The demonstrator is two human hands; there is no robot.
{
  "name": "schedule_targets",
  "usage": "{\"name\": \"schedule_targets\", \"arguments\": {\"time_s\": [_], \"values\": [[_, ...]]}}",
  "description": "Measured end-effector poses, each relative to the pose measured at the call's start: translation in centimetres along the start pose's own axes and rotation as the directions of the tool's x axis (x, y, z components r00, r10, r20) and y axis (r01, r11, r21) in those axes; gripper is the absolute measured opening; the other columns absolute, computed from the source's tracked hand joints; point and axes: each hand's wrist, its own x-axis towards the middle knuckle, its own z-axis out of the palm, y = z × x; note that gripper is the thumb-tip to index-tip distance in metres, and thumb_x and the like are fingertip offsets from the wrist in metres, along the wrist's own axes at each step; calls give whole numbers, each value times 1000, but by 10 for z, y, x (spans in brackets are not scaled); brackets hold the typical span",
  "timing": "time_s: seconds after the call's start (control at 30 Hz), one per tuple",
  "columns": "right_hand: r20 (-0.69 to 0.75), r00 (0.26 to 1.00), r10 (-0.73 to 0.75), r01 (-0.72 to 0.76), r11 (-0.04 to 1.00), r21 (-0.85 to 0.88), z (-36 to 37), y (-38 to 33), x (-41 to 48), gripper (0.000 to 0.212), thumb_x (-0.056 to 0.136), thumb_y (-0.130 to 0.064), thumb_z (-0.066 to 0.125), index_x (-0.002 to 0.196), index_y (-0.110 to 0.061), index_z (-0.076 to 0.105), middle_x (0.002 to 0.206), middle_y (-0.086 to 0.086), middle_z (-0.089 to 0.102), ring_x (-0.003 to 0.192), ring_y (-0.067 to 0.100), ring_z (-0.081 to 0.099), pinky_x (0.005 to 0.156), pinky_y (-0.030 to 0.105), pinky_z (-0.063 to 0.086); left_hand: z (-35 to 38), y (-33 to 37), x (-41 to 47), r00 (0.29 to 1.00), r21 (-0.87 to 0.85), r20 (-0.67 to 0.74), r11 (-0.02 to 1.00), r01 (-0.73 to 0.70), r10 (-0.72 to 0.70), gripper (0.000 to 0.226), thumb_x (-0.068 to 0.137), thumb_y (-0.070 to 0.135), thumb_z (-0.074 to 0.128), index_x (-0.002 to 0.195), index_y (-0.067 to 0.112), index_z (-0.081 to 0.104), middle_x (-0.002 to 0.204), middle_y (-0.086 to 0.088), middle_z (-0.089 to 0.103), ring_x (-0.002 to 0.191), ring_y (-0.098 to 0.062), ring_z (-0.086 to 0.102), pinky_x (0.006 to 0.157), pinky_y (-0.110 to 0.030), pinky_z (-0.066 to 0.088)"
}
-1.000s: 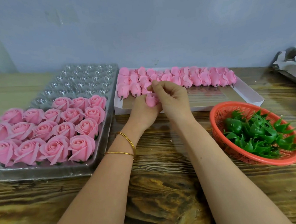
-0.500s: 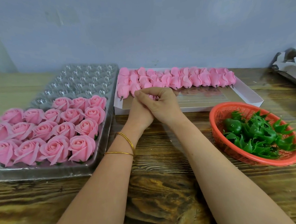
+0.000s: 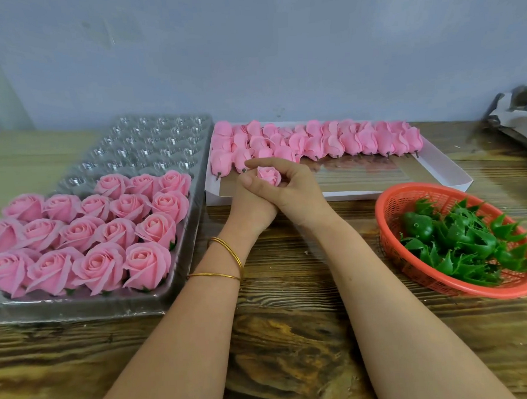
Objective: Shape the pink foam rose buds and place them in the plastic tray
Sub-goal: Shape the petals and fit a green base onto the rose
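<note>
rose bud [image 3: 269, 175] gripped upright by left hand [image 3: 248, 210] and right hand [image 3: 300, 189] for shaping | plastic tray [image 3: 149, 144] set nearby

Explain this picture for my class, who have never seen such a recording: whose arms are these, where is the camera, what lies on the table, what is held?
No machine here: a person works with bare hands, filmed by a camera worn on the head, looking down. The left hand and right hand together hold one small pink foam rose bud. On the brown wooden table lie a clear plastic tray part filled with opened pink foam roses, a shallow white cardboard box of unshaped pink buds, and an orange-red plastic basket of green plastic leaf cups.
</note>
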Motion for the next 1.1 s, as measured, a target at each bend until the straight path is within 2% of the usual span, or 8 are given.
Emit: {"name": "schedule_targets", "arguments": {"time_s": [0.27, 0.37, 0.5, 0.67, 0.77, 0.87, 0.93, 1.1], "values": [[66, 995, 75, -81, 992, 95, -7, -4, -7, 35, 82, -2, 74, 115, -11, 68, 113, 8, 69, 110, 15, 63, 106, 40, 47, 2, 4, -4, 999, 32, -49, 999, -12, 13, 26, 85, 21, 46, 63, 34, 48, 64, 15, 49, 61, 7, 49, 57, -7, 40], [95, 992, 87, -94, 993, 71, -9, -5, -8, 37, 84, -6, 74, 119, -14, 67, 117, 6, 69, 112, 12, 62, 107, 36, 46, 0, 0, -2, 999, 60, -23, 998, 26, -24, 36, 91, 7, 50, 66, 33, 48, 67, 13, 49, 66, 1, 47, 61, -16, 41], [16, 998, 61, -62, 996, 67, -7, -5, -5, 45, 77, -28, 68, 120, -13, 67, 120, 5, 69, 117, 12, 61, 104, 28, 46, -5, 5, -6, 998, 54, -32, 997, 53, -51, 23, 82, 16, 55, 64, 30, 55, 59, 5, 61, 61, -1, 59, 53, -12, 43], [-201, 978, -61, 80, 993, 85, -7, -5, -3, 14, 95, -15, 60, 97, -9, 73, 97, 11, 73, 93, 10, 64, 91, 31, 50, -7, 6, -7, 994, 8, -64, 996, 89, -88, 9, 82, 22, 67, 79, 14, 70, 64, 3, 66, 63, 0, 60, 49, -8, 41], [-287, 953, -93, 106, 994, 29, -6, -4, 0, 17, 95, -9, 60, 83, -7, 72, 83, 10, 71, 82, 11, 62, 84, 33, 52, -6, 10, -9, 997, 87, -62, 995, 47, -42, 13, 84, 16, 66, 70, 16, 65, 61, 9, 58, 58, 3, 53, 51, -5, 38], [-319, 936, -149, 142, 989, -46, -5, -2, 1, 24, 90, -6, 66, 67, -13, 67, 65, -6, 65, 66, 6, 58, 70, 27, 50, -7, 13, -12, 995, 190, -69, 980, -54, 68, 39, 84, 8, 63, 58, 33, 49, 56, 18, 47, 58, 8, 45, 52, -1, 35], [-314, 935, -163, 140, 986, -96, -3, 1, 1, 27, 88, -5, 67, 62, -14, 65, 56, -11, 62, 58, 4, 55, 64, 24, 48, -8, 13, -13, 995, 211, -53, 975, -72, 85, 34, 83, 7, 62, 62, 32, 54, 59, 21, 47, 59, 7, 45, 53, 0, 35], [-328, 930, -167, 122, 980, -155, -1, 5, 2, 34, 83, -4, 68, 55, -21, 60, 45, -12, 57, 50, 2, 51, 61, 21, 47, -6, 11, -14, 998, 267, -28, 963, -44, 53, 15, 80, 4, 61, 75, 16, 68, 69, 4, 63, 75, -19, 64, 60, -25, 45]]}}
